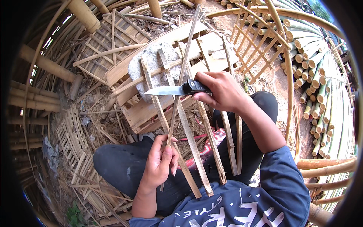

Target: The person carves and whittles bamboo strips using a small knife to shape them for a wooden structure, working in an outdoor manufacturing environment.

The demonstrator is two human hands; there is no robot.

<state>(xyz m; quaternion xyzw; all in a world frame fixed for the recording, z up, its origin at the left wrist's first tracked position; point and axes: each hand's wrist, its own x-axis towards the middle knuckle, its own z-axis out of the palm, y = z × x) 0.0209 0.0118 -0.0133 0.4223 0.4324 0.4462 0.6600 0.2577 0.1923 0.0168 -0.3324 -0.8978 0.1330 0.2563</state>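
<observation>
My right hand [223, 89] is closed around the black handle of a knife [164, 90], its bare blade pointing left. That blade passes over a long thin bamboo strip [173, 117]; whether it touches the strip I cannot tell. Pinched between thumb and fingers, the strip's lower part is in my left hand [162, 160], and its far end slants up and away. Beneath both hands lies a frame of several bamboo slats [189, 132] joined by a crosspiece near their far ends. Its near ends reach over my lap.
A grey stone block [136, 72] sits under the frame's far part, by a low wooden plank stand [140, 115]. Slatted bamboo panels [117, 36] lie at the far left, and an open lattice [257, 41] leans at far right. Cut bamboo poles [317, 75] are stacked on the right.
</observation>
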